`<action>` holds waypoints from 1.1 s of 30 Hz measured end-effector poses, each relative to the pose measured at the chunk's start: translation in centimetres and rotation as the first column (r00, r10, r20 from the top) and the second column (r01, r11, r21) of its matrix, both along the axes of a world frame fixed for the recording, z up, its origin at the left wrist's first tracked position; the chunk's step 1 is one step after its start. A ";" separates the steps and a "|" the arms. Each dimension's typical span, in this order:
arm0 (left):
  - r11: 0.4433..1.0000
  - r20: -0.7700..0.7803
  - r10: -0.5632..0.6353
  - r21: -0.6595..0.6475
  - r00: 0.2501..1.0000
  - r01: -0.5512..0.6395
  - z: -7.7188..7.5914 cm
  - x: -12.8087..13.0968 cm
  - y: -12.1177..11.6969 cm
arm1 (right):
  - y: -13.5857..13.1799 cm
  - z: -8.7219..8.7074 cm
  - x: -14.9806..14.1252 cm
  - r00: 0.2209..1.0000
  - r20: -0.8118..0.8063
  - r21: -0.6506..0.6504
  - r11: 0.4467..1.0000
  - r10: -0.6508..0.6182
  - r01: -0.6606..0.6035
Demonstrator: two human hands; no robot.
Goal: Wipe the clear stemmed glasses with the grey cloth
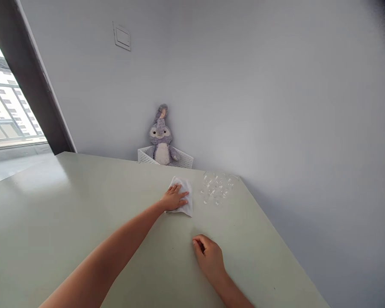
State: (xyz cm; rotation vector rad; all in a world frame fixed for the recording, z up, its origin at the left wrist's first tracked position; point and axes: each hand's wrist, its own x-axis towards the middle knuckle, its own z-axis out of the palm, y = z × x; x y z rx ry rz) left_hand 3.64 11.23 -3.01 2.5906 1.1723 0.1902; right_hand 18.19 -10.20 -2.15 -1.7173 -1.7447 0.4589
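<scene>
My left hand (176, 197) lies flat on a white cloth (186, 209), fingers spread, pressing it against the pale green tabletop (115, 188). The cloth's edges stick out around the hand. Just right of the cloth is a cluster of clear, shiny blobs (216, 188) that look like water drops, apart from both hands. Closer to me, my right hand (210, 256) rests by the table surface, curled into a loose fist with thumb and forefinger together. Nothing shows in the hollow of that fist.
Behind the table's far edge, a grey plush rabbit (161, 141) sits in a white perforated basket (186, 160). A grey wall (276, 107) runs along the back and right, carrying a light switch (122, 37). At the left is a dark-framed window (22, 68).
</scene>
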 end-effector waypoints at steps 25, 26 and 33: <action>0.735 -0.149 0.675 0.057 0.723 -0.675 2.4 -23.4 7.9 | 0.1 -0.2 0.9 0.998 -0.033 -0.057 0.997 -0.056 0.054; 0.707 -0.154 0.705 0.064 0.693 -0.705 2.7 -24.9 7.3 | 0.0 -0.2 0.9 0.998 -0.028 -0.054 0.997 -0.055 0.053; 0.499 -0.214 0.856 0.107 0.470 -0.860 4.3 -34.2 1.7 | -0.1 -0.6 1.2 0.999 -0.006 -0.048 0.998 -0.037 0.036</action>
